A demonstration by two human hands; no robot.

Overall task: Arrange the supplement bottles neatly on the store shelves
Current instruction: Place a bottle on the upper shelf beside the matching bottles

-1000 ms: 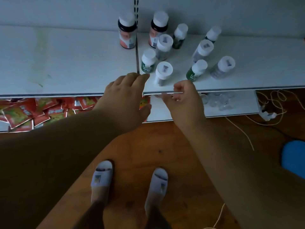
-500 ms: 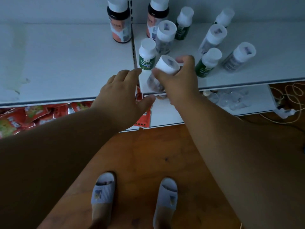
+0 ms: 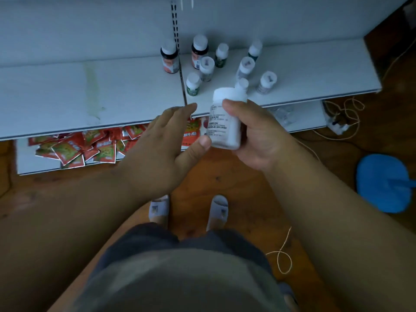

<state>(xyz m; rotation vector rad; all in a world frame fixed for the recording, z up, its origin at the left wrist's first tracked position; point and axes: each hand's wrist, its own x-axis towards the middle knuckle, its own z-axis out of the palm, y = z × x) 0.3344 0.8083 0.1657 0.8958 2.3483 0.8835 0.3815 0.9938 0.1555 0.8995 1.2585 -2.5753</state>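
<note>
1. A dim shop corner: a white metal shelf [image 3: 67,93] runs across the upper part of the view, with a lower shelf [image 3: 299,119] beneath it and a brown wooden floor [image 3: 195,176] below.
2. The right hand [image 3: 258,136] is the grip on the white bottle [image 3: 225,120]: thumb pressed on the label near the cap, fingers wrapped round the far side. It holds the bottle upright, slightly tilted, clear of the shelf and out past its front edge.
3. The left hand [image 3: 162,145] is flat and spread, gripping nothing; its thumb tip touches the bottle's lower left side, and its fingertips reach the shelf's front edge.
4. Behind the held bottle, eight more bottles stand loosely clustered on the shelf around the seam between its two panels. Two dark bottles [image 3: 170,57] with red labels stand at the back either side of the slotted upright.
5. A green-labelled bottle [image 3: 193,84] stands just right of the seam, nearer the front edge; the rest are scattered to its right, well short of the right corner.
6. Red sachets [image 3: 74,147] lie heaped on the lower shelf's left part.
7. On the floor lie a blue pad [image 3: 382,183] at right and loose cord [image 3: 283,257]; the person's white slippers [image 3: 158,208] show below the hands.
</note>
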